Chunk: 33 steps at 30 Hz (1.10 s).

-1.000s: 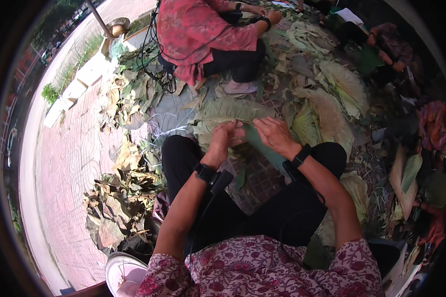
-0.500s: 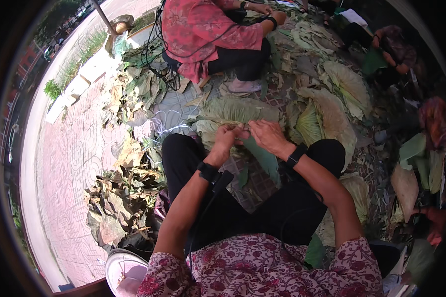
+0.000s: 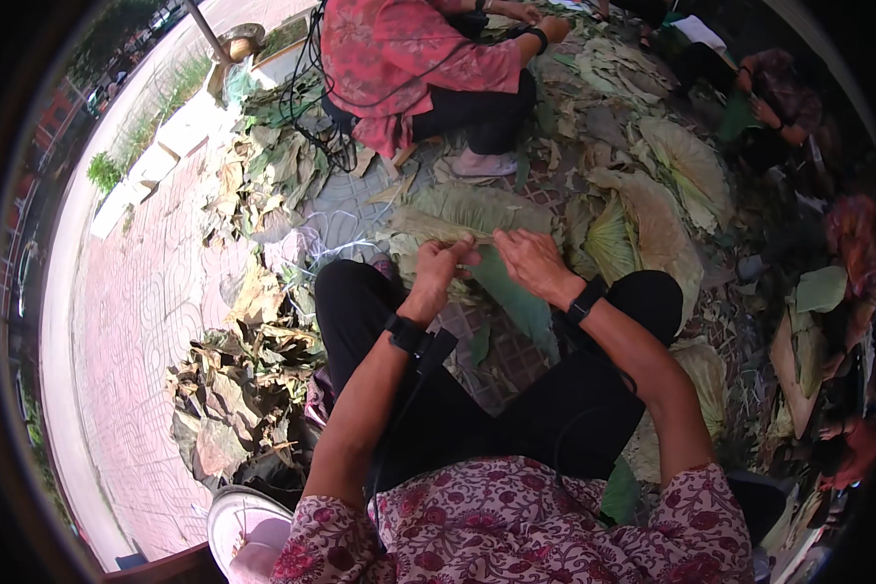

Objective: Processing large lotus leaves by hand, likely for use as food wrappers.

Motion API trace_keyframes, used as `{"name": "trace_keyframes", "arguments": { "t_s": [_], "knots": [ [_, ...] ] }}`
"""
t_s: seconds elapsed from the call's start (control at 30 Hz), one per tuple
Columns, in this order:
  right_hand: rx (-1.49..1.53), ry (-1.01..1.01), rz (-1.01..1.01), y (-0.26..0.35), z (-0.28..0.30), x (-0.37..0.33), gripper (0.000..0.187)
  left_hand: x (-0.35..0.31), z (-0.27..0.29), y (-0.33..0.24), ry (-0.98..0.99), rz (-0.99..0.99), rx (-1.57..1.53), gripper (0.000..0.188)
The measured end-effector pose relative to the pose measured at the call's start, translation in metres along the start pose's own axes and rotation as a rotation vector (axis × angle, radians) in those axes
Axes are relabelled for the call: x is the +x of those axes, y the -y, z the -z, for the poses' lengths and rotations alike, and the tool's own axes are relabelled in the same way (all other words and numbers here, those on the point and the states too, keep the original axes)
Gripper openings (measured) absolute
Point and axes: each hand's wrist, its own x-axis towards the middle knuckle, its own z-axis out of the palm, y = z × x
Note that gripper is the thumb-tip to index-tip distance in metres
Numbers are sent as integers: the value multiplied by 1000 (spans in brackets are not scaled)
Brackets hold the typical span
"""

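Note:
Between my knees, both hands are raised over a large dried leaf. My left hand (image 3: 442, 267) is closed in a pinch at the near edge of the pale green leaf (image 3: 477, 212). My right hand (image 3: 529, 263) is closed beside it, a small gap to the right, fingertips gripping the same edge. A blue-green leaf part (image 3: 512, 300) hangs below the hands toward my right knee. Whether it belongs to the pale leaf I cannot tell. Fingers hide the exact spot being pinched.
Beyond my knees sits a person in a red patterned shirt (image 3: 409, 58). Big pale leaves (image 3: 652, 234) lie to the right. Crumpled brown leaves (image 3: 229, 399) are heaped at left beside a white round container (image 3: 248, 530). Other people handle leaves at far right; white string (image 3: 316, 243) lies ahead.
My hands have drawn slightly apart along the leaf edge. More of the blue-green part shows below them. At far right, a person's held leaf has shifted.

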Motion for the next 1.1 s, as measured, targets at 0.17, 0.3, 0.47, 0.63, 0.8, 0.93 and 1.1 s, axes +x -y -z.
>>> {"name": "trace_keyframes", "arguments": {
  "t_s": [0.17,0.3,0.47,0.63,0.8,0.93,1.1],
  "knots": [
    [-11,72,-50,-6,-4,-1,16,0,3,1,52,-21,45,24],
    [-19,82,-54,-12,-9,-1,14,-5,2,3,104,-15,45,24],
    [-25,56,-44,-15,-9,1,9,-7,-1,2,149,56,37,25],
    [-17,12,-40,-18,-8,6,7,-11,-7,-5,176,101,64,27],
    [-19,14,-80,-13,-3,9,7,-12,-10,-5,-47,5,16,23],
    [-4,7,-59,-11,-2,5,9,-5,-6,-3,-120,-29,17,21],
    [-23,4,-53,-15,-1,0,10,-4,-3,-6,-162,-70,-113,22]
  ]
}}
